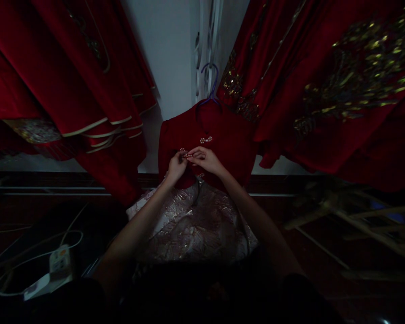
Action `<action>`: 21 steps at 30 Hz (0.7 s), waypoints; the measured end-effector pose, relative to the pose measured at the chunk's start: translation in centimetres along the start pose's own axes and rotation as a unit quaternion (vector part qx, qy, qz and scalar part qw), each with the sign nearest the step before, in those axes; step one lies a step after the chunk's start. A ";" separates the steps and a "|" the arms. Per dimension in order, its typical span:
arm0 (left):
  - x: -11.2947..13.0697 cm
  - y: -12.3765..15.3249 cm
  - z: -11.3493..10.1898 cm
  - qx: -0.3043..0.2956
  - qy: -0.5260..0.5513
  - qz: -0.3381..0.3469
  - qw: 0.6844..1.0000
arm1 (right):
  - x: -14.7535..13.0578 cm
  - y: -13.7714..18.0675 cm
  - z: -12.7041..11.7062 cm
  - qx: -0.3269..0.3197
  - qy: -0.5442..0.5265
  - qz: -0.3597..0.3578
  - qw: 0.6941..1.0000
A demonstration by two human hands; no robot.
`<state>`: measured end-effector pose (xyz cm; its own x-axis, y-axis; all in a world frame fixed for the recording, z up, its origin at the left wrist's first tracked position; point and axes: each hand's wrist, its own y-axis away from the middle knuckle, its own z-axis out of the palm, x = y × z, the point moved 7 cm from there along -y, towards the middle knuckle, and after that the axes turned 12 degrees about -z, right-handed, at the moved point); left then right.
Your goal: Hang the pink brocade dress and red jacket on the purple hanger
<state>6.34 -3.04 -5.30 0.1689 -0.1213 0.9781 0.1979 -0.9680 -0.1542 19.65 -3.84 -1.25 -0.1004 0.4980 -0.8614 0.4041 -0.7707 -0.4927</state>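
Observation:
A dark red dress [222, 135] hangs on a purple hanger [209, 85] in front of me, its skirt pale and shiny [195, 220]. My left hand [176, 166] and my right hand [205, 159] meet at its chest. Both pinch a small pearl-like button fastening [185, 154] between closed fingers. A second such fastening [205, 139] sits higher, near the collar.
Red garments with gold embroidery hang at the left [70, 81] and the right [340, 90]. A white power strip with cable [59, 261] lies on the dark floor at the lower left. Wooden sticks [364, 220] lie at the right. A white wall [168, 58] stands behind.

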 end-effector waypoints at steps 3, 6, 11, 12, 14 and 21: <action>0.4 0.2 -0.8 0.030 0.026 0.015 0.999 | 0.8 -0.2 -0.3 0.005 0.021 0.007 1.000; 0.9 0.4 -1.4 0.044 0.054 0.026 0.997 | 1.3 -0.6 -0.7 0.022 0.087 -0.015 0.996; 1.1 0.5 -1.7 0.024 0.062 0.023 0.998 | 1.7 -1.0 -0.8 0.062 0.185 -0.042 0.980; 1.0 0.4 -1.8 0.023 0.062 0.021 0.998 | 1.7 -1.0 -0.7 0.069 0.186 -0.042 0.979; 0.7 0.4 -2.1 0.028 0.051 0.018 0.998 | 1.8 -0.9 -0.6 0.076 0.174 -0.047 0.981; 1.4 0.9 -2.4 0.048 -0.010 0.034 0.998 | 1.7 -0.4 -0.5 0.093 0.147 -0.063 0.983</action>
<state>4.48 -4.62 -3.73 0.2044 -0.1814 0.9619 0.2772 -0.9317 -0.2346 19.79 -2.46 -2.44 0.1389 0.6660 -0.7329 0.2292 -0.7416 -0.6304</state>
